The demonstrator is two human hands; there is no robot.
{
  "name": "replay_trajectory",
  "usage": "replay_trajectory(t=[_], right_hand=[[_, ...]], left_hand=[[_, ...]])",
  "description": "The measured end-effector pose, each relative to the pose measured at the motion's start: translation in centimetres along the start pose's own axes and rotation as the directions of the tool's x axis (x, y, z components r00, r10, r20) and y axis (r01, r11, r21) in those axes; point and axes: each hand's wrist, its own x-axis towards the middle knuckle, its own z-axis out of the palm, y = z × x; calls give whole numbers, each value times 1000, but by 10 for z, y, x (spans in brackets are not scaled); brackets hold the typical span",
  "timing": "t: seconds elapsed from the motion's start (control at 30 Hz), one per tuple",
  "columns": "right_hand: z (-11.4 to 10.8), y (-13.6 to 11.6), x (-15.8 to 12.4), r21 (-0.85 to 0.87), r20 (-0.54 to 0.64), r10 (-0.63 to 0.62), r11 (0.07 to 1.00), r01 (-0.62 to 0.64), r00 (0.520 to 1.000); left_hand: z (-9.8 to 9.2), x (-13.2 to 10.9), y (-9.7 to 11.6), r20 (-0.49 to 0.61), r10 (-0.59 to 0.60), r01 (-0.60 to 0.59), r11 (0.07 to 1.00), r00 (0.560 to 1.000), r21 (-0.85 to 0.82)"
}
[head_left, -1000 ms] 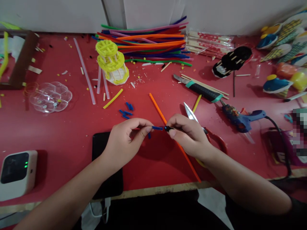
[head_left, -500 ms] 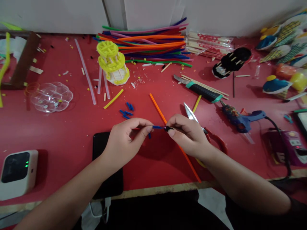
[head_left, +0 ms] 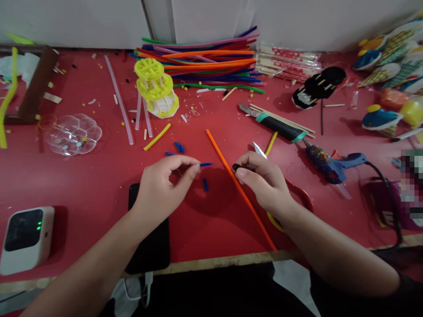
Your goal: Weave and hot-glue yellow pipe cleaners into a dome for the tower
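Between thumb and forefinger, my left hand (head_left: 167, 187) pinches a short blue piece (head_left: 206, 164) that points right. My right hand (head_left: 264, 180) is closed on a small black piece (head_left: 235, 167), apart from the blue one. An orange pipe cleaner (head_left: 246, 198) lies diagonally between the hands. Below the held blue piece, a loose blue piece (head_left: 205, 185) rests on the red table (head_left: 205, 233); more blue pieces (head_left: 179, 147) lie beyond my left hand. Scissors (head_left: 259, 150) are partly hidden under my right hand.
A phone (head_left: 152, 251) lies beneath my left forearm. Farther back stand a yellow tiered model (head_left: 153, 86) and a black one (head_left: 319, 86). A cutter (head_left: 277, 126) and a glue gun (head_left: 333, 167) lie right, a white device (head_left: 28, 237) left, pipe cleaners (head_left: 211, 59) at the back.
My hands have moved apart. The blue piece has shifted left and up with my left hand, away from the black piece in my right hand.
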Motion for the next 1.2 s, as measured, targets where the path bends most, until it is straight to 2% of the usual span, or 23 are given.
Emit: replay_trajectory(t=[0.1, 0.27, 0.37, 0.57, 1.2], right_hand=[[1, 0, -1, 10, 29, 24, 1000, -24, 999], [2, -4, -2, 59, 117, -2, 998, -5, 993], [2, -6, -3, 64, 143, -34, 998, 25, 989], [1, -4, -3, 0, 157, -19, 1000, 19, 987], [3, -2, -3, -16, 140, -6, 1000, 9, 990]], left_hand=[[-3, 1, 0, -66, 45, -38, 994, 997, 101], [1, -4, 4, 0, 179, -177, 977, 984, 120], [4, -7, 5, 2, 226, -225, 969, 974, 97], [5, -8, 4, -40, 212, -207, 973, 976, 100], [4, -9, 4, -26, 219, -217, 974, 975, 71]])
